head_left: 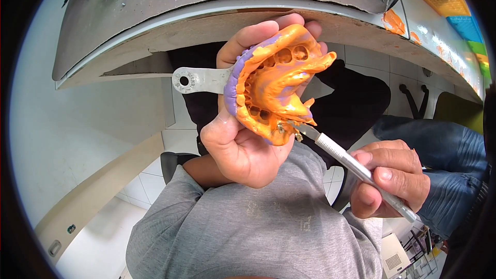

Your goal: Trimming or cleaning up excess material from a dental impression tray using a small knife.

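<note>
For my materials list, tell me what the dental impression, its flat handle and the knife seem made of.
Dental impression: probably rubbery silicone, glossy orange, duller purple, with smooth folds and moulded hollows. Flat handle: likely metal, dull grey, with stamped-looking marks. Knife: seemingly metal, shiny silver, with highlights along its textured grip.

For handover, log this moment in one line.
left hand: holds orange and purple dental impression; right hand: holds silver knife; blade: at impression's lower right edge

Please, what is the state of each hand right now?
Left hand: closed, holding the orange-and-purple dental impression.
Right hand: closed, holding the silver-handled craft knife, blade at the impression.
</note>
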`<state>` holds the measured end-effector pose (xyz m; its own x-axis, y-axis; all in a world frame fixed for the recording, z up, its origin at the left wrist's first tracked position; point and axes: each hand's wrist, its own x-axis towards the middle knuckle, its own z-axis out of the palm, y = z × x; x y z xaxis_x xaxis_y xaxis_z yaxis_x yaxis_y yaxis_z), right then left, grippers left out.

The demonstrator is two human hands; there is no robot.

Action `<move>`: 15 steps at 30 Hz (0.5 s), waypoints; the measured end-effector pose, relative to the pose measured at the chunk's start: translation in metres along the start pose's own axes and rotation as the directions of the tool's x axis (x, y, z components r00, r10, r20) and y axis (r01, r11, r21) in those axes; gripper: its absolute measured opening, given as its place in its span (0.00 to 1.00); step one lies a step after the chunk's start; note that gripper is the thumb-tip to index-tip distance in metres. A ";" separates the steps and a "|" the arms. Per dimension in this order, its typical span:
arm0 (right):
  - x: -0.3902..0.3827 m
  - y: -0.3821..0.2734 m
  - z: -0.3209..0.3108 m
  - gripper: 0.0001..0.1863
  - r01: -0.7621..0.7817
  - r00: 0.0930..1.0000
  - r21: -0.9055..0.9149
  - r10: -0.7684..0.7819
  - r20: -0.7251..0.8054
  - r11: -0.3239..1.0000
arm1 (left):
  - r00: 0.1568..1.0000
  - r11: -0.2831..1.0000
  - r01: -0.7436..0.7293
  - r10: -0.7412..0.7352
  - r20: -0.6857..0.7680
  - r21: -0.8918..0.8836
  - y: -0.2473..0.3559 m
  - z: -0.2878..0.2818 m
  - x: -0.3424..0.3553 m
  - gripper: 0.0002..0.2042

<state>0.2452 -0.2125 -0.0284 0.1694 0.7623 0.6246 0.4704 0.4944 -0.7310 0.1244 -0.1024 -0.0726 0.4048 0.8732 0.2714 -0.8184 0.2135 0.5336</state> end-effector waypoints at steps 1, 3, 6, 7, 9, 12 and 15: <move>-0.001 0.000 0.000 0.19 -0.009 1.000 0.002 0.009 -0.001 1.000 | 1.000 1.000 0.000 0.000 0.006 -0.002 0.000 0.000 0.000 0.32; -0.002 0.001 -0.002 0.19 0.003 1.000 0.010 -0.003 0.003 1.000 | 1.000 1.000 0.004 -0.004 0.000 -0.005 0.001 0.001 0.000 0.32; -0.002 0.003 -0.002 0.19 0.020 1.000 0.023 -0.020 -0.001 1.000 | 1.000 1.000 0.000 0.000 0.009 -0.011 0.000 0.001 -0.001 0.32; -0.002 0.003 -0.002 0.19 0.025 1.000 0.029 -0.024 -0.008 0.999 | 1.000 1.000 -0.007 0.007 0.022 -0.015 -0.001 0.000 -0.002 0.32; -0.005 0.005 0.000 0.19 0.036 0.999 0.053 -0.034 -0.041 0.998 | 1.000 1.000 -0.005 0.005 0.008 -0.021 0.000 0.003 -0.003 0.32; -0.006 0.006 0.003 0.18 0.044 0.995 0.090 -0.035 -0.094 0.995 | 1.000 0.999 -0.001 0.001 0.008 -0.033 -0.001 0.003 -0.003 0.32; -0.007 0.006 0.007 0.18 0.045 0.992 0.100 -0.033 -0.119 0.994 | 1.000 0.999 0.002 -0.002 0.007 -0.032 -0.001 0.004 -0.003 0.32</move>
<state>0.2407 -0.2115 -0.0394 0.2559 0.6904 0.6766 0.3885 0.5675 -0.7260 0.1258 -0.1073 -0.0705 0.4091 0.8699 0.2756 -0.8302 0.2295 0.5080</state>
